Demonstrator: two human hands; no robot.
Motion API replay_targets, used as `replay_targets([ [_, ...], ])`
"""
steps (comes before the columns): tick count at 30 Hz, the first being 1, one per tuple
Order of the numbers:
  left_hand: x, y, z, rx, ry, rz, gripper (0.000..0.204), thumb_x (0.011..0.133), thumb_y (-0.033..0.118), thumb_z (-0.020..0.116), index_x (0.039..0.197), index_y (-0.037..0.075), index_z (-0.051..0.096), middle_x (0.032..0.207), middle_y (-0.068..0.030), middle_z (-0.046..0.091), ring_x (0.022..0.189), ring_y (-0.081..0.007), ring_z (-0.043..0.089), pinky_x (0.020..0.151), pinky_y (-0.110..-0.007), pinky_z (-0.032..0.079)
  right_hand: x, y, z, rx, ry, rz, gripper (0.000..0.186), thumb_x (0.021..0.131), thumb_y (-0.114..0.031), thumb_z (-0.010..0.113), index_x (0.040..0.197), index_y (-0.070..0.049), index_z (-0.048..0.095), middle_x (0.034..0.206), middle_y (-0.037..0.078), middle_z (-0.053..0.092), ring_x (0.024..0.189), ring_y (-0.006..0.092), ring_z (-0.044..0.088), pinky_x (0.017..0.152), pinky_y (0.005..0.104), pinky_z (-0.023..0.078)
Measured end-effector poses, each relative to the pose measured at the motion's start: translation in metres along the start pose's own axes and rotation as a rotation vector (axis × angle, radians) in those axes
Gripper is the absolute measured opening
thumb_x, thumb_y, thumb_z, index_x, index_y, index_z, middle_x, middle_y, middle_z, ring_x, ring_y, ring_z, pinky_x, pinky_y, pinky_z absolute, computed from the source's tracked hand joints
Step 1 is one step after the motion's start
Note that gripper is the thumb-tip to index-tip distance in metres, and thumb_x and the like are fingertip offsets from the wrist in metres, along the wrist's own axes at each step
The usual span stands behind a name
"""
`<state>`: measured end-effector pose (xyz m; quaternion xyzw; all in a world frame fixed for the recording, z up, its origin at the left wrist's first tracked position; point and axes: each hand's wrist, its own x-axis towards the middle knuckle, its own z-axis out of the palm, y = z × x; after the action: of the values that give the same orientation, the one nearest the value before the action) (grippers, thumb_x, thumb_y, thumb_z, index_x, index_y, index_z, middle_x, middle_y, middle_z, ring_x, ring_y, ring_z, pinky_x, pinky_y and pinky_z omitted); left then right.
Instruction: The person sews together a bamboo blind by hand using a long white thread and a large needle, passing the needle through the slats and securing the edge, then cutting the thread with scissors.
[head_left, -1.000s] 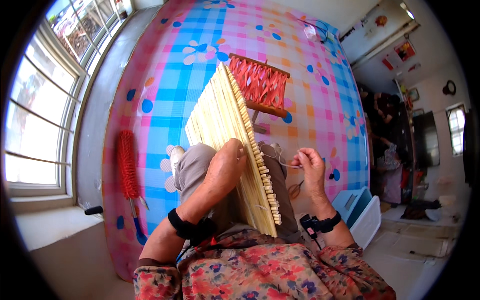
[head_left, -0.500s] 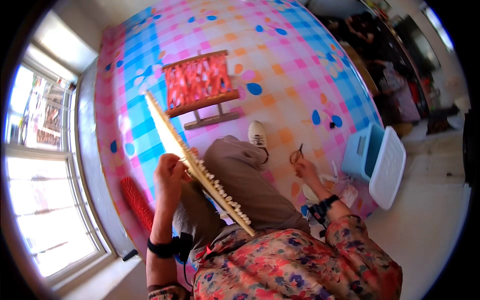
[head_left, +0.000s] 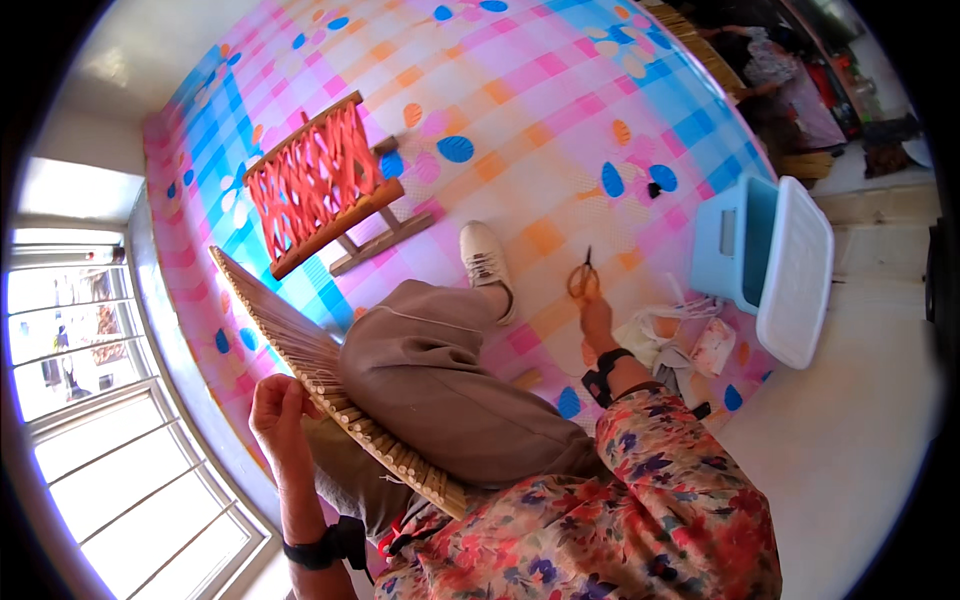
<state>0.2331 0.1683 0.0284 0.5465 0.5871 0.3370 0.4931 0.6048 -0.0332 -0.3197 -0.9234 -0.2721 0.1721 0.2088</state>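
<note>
A slatted panel of pale sticks [head_left: 330, 388], with a row of knobby ends, rests tilted across my trousered legs. Beside its left side is my left hand [head_left: 280, 410], fingers pinched; whatever is between them is too small to make out. My right hand [head_left: 595, 318] reaches forward, its fingers closed at the orange loop handles of small dark-bladed scissors [head_left: 586, 275], which point away from me on the checked mat. My shoe [head_left: 484, 262] is left of the scissors.
A wooden frame wound with red strands [head_left: 315, 185] stands ahead-left. A blue bin with white lid [head_left: 795, 270] is at right, beside cloths and a pink packet [head_left: 712, 340]. A barred window [head_left: 110, 420] lines the left. A person [head_left: 770, 75] is in the far upper-right corner.
My right hand has left the thread beside the panel and reached down to the scissors. The panel tilts leftward with my left hand at its side, and the view has turned.
</note>
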Motion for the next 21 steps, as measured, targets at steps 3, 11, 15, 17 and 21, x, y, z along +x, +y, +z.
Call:
replay_targets([
  [3,-0.013,0.008,-0.011,0.127,0.080,-0.038,0.003,0.089,0.001,0.055,0.088,0.000,0.057,0.073,-0.0033,0.055,0.058,-0.0098,0.054,0.055,-0.022,0.044,0.032,-0.009,0.014,0.020,-0.044,0.013,0.023,0.088,-0.023,0.052,0.086,-0.004,0.065,0.078,0.020,0.065,0.075,0.0393,0.063,0.067,0.0481,0.050],
  [11,-0.010,0.028,0.004,0.288,-0.009,-0.128,0.003,0.088,0.000,0.057,0.090,-0.002,0.059,0.079,-0.0031,0.059,0.062,-0.0082,0.056,0.056,-0.022,0.047,0.066,0.019,0.026,-0.124,-0.038,0.207,0.039,0.086,-0.031,0.054,0.089,0.008,0.054,0.092,0.028,0.061,0.087,0.0401,0.063,0.076,0.0484,0.050],
  [15,-0.014,0.026,0.004,0.435,-0.010,-0.137,0.006,0.087,0.004,0.060,0.091,-0.001,0.060,0.079,-0.0047,0.060,0.060,-0.0077,0.055,0.055,-0.022,0.046,0.067,-0.006,0.013,-0.150,-0.100,0.181,0.041,0.088,-0.031,0.052,0.089,0.010,0.053,0.092,0.029,0.061,0.085,0.0402,0.063,0.075,0.0487,0.050],
  [17,-0.015,0.027,0.003,0.454,0.004,-0.172,0.006,0.086,0.004,0.060,0.091,0.000,0.059,0.081,-0.0085,0.061,0.064,-0.0154,0.059,0.059,-0.027,0.047,0.068,-0.007,0.014,-0.179,-0.045,0.193,0.037,0.091,-0.029,0.051,0.087,0.008,0.053,0.087,0.026,0.064,0.083,0.0392,0.063,0.072,0.0463,0.050],
  [21,-0.010,0.024,0.007,0.722,-0.024,0.134,0.006,0.084,0.004,0.060,0.088,0.002,0.056,0.082,-0.0137,0.060,0.076,-0.0297,0.059,0.066,-0.036,0.047,0.089,0.064,0.037,-0.075,-0.152,0.213,0.026,0.089,-0.020,0.053,0.086,0.005,0.057,0.084,0.021,0.064,0.076,0.0339,0.063,0.068,0.0429,0.051],
])
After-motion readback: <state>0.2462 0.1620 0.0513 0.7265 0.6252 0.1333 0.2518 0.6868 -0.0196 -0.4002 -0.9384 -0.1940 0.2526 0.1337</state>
